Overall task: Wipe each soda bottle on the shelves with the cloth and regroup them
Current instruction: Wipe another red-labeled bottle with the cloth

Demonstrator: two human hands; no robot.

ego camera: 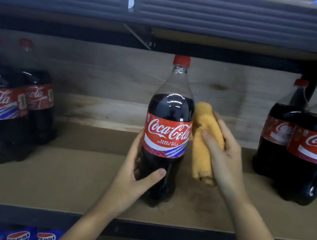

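Observation:
A large Coca-Cola bottle (168, 125) with a red cap stands upright in the middle of the shelf board (64, 183). My left hand (133, 180) grips its lower body, thumb across the front. My right hand (223, 153) holds a folded yellow cloth (202, 153) just right of the bottle, level with the label; whether the cloth touches the bottle is unclear.
Several Coca-Cola bottles (8, 104) stand grouped at the left of the shelf, and two more (313, 148) at the right. The upper shelf's dark edge (211, 14) hangs close above the caps. Pepsi bottles (31, 237) show on the shelf below.

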